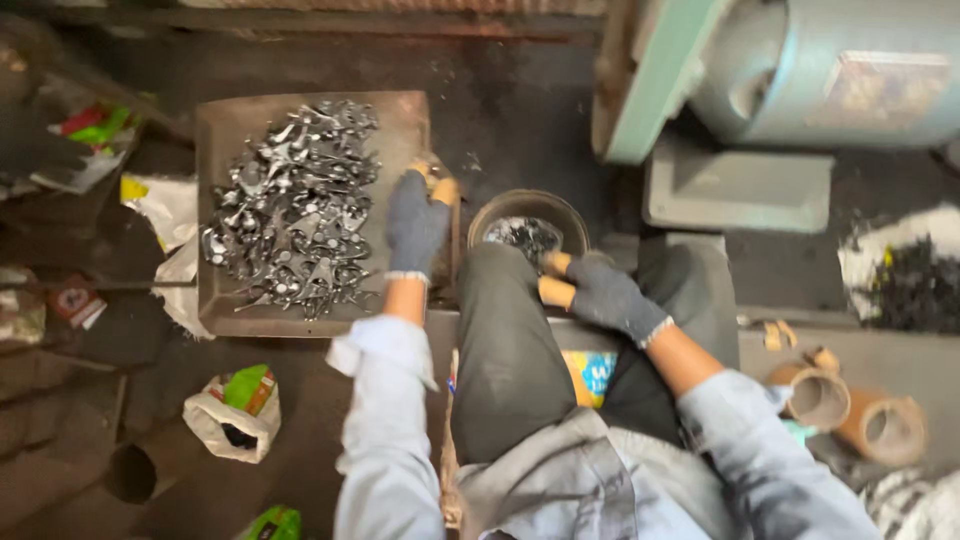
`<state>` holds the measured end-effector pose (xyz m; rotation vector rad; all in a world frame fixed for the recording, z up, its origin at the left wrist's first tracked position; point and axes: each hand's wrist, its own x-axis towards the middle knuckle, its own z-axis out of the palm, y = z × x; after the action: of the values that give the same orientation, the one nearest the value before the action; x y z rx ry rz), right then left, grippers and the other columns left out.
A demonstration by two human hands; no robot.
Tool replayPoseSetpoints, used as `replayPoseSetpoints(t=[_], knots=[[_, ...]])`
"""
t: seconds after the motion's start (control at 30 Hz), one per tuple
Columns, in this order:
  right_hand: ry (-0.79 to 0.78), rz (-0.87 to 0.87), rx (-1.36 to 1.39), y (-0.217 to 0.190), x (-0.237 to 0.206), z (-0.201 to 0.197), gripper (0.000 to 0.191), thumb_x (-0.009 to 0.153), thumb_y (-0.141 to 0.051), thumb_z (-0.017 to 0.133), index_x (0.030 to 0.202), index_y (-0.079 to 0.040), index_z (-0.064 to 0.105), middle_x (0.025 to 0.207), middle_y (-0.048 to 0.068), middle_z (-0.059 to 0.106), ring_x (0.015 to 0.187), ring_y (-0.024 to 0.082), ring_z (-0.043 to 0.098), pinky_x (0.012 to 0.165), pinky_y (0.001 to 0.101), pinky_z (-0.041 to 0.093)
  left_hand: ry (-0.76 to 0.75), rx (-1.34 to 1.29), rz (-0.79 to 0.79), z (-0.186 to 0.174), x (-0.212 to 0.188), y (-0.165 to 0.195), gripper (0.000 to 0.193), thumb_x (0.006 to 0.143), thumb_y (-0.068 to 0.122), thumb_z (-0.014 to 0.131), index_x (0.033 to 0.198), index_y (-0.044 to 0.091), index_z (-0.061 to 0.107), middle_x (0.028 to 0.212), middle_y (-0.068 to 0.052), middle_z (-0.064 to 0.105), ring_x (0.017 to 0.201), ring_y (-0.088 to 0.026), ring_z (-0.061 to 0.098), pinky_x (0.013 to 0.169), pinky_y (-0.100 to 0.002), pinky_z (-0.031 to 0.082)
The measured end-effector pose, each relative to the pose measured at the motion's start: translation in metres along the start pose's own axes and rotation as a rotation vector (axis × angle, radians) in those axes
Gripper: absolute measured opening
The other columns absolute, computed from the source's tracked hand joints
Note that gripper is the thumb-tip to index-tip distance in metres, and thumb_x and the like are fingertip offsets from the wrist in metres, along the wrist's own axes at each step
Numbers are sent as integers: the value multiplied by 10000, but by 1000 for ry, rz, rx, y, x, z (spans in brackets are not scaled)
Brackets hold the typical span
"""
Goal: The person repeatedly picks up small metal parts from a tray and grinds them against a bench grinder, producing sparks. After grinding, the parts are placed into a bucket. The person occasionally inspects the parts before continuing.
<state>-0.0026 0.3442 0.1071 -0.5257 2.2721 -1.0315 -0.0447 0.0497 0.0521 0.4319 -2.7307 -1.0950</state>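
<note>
Many small grey metal parts (295, 205) lie in a loose heap on a flat dark metal tray (215, 130), which sits on the dirty floor (520, 100) in front of the seated person. The heap covers most of the tray and leaves bare only its left edge and its right side. The left hand (417, 225), in a dark knitted glove with worn yellowish fingertips, rests at the right edge of the tray, just beside the heap; the fingers are curled down, but I cannot tell if they grasp a part or only press on the tray. Just to the right of the tray stands a round dark bowl (500, 205) with some shiny metal pieces inside. The right hand (600, 290), in the same kind of glove, lies on the person's knee near the rim of this bowl; its fingers are bent and loose, and it seems to hold nothing, though the palm side is hidden. The person wears dark trousers (510, 350) and a light blue shirt (385, 440). Behind the bowl rises a green machine base (660, 80) with a grey metal housing (850, 70). On the right side of the floor lie cardboard tubes (850, 410) and a pile of dark scrap (915, 285). On the left lie crumpled plastic bags (235, 410) and coloured wrappers (95, 130).
</note>
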Motion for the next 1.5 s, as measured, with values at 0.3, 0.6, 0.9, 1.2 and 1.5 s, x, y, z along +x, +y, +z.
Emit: replayPoseSetpoints(t=[0.3,0.6,0.9,1.2,1.5], knots=[[247,-6,804,68,-19,-21,404,1047,-343,586,1195,19,690,1038,5,745,918,49,658,808,226,547,-489,-235,166,94,-92,120,259,1034,250,663,1161,35,729,966,-116,773,906,-222,732,781,-372,535],[434,242,943,82,43,-59,348,1054,-338,607,1081,-3,698,788,13,622,622,110,466,527,281,345,-552,-967,-158,160,-32,131,299,1042,225,579,1130,-47,667,943,-119,734,786,-165,721,720,-311,604],[437,134,1144,96,68,-55,284,984,-275,589,1039,-20,700,928,11,742,804,87,695,727,256,591,-28,-443,157,235,-37,90,262,1027,240,626,1109,1,697,1014,-181,753,942,-263,716,834,-388,562],[570,170,650,128,64,-51,388,1051,-339,600,974,25,712,812,-18,648,738,59,528,645,254,451,-234,-590,-137,225,-39,121,321,1013,314,594,1073,11,683,1003,-165,756,904,-269,735,798,-374,553],[446,102,2,70,19,-41,614,982,-409,646,1419,13,558,1327,225,656,1267,324,608,1052,399,441,-292,96,264,52,-4,60,407,871,450,640,1044,94,732,1069,-211,725,1029,-400,681,881,-510,518]])
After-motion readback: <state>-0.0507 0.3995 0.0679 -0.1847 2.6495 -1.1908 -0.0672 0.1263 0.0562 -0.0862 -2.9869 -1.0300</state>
